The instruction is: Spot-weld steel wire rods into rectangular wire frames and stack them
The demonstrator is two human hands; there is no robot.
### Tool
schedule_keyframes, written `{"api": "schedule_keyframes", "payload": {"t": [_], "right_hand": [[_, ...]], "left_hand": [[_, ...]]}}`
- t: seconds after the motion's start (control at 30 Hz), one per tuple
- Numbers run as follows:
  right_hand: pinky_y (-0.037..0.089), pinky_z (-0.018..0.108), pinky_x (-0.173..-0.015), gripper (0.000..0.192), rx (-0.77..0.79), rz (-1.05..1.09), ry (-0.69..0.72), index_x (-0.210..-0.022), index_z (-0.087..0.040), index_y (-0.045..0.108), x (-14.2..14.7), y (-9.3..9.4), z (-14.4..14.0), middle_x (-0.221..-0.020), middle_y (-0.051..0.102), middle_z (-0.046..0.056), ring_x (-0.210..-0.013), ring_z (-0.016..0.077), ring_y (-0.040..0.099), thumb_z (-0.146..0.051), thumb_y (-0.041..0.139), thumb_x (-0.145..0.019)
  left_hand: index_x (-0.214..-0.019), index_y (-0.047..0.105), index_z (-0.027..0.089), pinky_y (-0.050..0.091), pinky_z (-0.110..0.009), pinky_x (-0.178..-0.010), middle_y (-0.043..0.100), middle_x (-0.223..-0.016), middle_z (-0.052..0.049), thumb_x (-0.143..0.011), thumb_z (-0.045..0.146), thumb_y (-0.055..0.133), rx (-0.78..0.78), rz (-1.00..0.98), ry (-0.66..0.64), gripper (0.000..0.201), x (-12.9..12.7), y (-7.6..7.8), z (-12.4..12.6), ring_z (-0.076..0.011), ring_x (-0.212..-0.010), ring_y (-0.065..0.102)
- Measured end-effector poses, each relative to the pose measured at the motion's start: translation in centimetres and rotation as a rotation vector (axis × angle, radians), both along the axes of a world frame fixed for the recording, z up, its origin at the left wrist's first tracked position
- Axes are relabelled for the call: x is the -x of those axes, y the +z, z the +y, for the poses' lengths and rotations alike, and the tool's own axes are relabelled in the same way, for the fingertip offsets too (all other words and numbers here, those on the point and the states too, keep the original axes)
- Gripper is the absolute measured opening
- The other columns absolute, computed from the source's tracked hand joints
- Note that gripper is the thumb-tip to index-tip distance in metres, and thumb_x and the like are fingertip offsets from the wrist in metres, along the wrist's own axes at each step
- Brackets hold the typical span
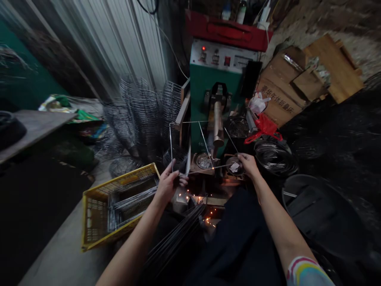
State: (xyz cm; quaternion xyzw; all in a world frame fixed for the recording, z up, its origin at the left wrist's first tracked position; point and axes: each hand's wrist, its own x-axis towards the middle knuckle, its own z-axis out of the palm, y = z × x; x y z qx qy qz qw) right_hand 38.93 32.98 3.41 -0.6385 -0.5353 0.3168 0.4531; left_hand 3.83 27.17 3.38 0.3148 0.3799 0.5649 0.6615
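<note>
Between my two hands is a rectangular wire frame [203, 143] with a cross wire in its middle. My left hand [170, 181] pinches its near left corner, and my right hand [247, 164] grips the near right corner. The frame's far side reaches under the electrode arm [218, 123] of a green spot welder [197, 95]. Orange sparks [210, 219] fall below the near wire. Under the frame are a round dish of small metal bits [204, 161] and a second round dish [233, 166] with a pale scrap in it.
A yellow crate [86, 222] holding wire frames stands at left, beside a bundle of straight wires [178, 230]. Stacked wire baskets [143, 115] are behind it. Coiled wire [275, 157], a black tub [324, 214] and a cardboard box [279, 91] lie at right.
</note>
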Motion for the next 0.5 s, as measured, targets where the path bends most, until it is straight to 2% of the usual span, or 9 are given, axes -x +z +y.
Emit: {"api": "schedule_keyframes", "payload": {"t": [0.1, 0.2, 0.27, 0.3, 0.37, 0.43, 0.5], "right_hand": [[0.031, 0.023, -0.037, 0.052, 0.068, 0.07, 0.064, -0.076, -0.015, 0.06, 0.3, -1.5, -8.2, -0.054, 0.055, 0.0, -0.037, 0.0103, 0.043, -0.068, 0.057, -0.073], [0.037, 0.023, -0.039, 0.044, 0.232, 0.225, 0.116, -0.093, -0.018, 0.062, 0.0, -3.6, -18.8, -0.057, 0.057, -0.001, -0.04, 0.0123, 0.049, -0.059, 0.062, -0.079], [0.041, 0.025, -0.042, 0.04, 0.316, 0.262, 0.101, -0.101, -0.021, 0.062, -0.3, -4.7, -25.6, -0.061, 0.059, -0.001, -0.043, 0.0136, 0.054, -0.057, 0.06, -0.083], [0.042, 0.026, -0.042, 0.039, 0.357, 0.272, 0.095, -0.102, -0.022, 0.062, -0.5, -4.9, -28.4, -0.063, 0.06, 0.0, -0.044, 0.0143, 0.055, -0.057, 0.059, -0.084], [0.043, 0.027, -0.042, 0.04, 0.41, 0.274, 0.075, -0.101, -0.023, 0.063, -1.1, -4.8, -32.5, -0.066, 0.06, 0.001, -0.044, 0.0156, 0.056, -0.059, 0.058, -0.083], [0.045, 0.029, -0.042, 0.041, 0.415, 0.244, 0.044, -0.1, -0.023, 0.065, -2.0, -4.0, -34.4, -0.065, 0.059, 0.0, -0.044, 0.0164, 0.056, -0.06, 0.058, -0.083], [0.048, 0.03, -0.044, 0.04, 0.365, 0.183, -0.001, -0.101, -0.022, 0.066, -2.8, -2.6, -34.7, -0.064, 0.059, 0.0, -0.045, 0.0166, 0.058, -0.058, 0.057, -0.084]], "left_hand": [[-0.153, 0.017, 0.02, 0.053, -0.029, -0.056, 0.071, -0.071, -0.005, -0.079, 0.025, 0.067, 0.077, 0.053, -0.078, 0.089, 1.5, -1.5, -6.8, -0.0182, -0.056, 0.066], [-0.153, 0.014, 0.031, 0.055, -0.033, -0.072, 0.072, -0.102, -0.012, -0.075, 0.025, 0.073, 0.177, 0.003, -0.142, 0.098, 3.3, -3.3, -13.3, -0.0238, -0.084, 0.07], [-0.152, 0.011, 0.036, 0.055, -0.034, -0.074, 0.068, -0.114, -0.014, -0.074, 0.027, 0.074, 0.224, -0.093, -0.147, 0.101, 4.3, -3.6, -15.2, -0.0239, -0.087, 0.069], [-0.152, 0.012, 0.035, 0.054, -0.034, -0.072, 0.067, -0.117, -0.015, -0.076, 0.032, 0.072, 0.249, -0.135, -0.149, 0.097, 4.7, -3.4, -15.1, -0.0232, -0.084, 0.069], [-0.151, 0.021, 0.027, 0.054, -0.032, -0.064, 0.066, -0.118, -0.02, -0.081, 0.044, 0.063, 0.311, -0.181, -0.164, 0.083, 5.4, -2.1, -13.6, -0.0212, -0.075, 0.068], [-0.144, 0.035, 0.016, 0.051, -0.03, -0.054, 0.068, -0.111, -0.023, -0.085, 0.057, 0.05, 0.368, -0.142, -0.19, 0.073, 5.7, 0.0, -10.9, -0.0193, -0.064, 0.065], [-0.135, 0.048, 0.011, 0.045, -0.027, -0.043, 0.072, -0.096, -0.019, -0.085, 0.068, 0.038, 0.376, -0.044, -0.212, 0.076, 5.4, 2.6, -8.6, -0.0156, -0.05, 0.056]]}}
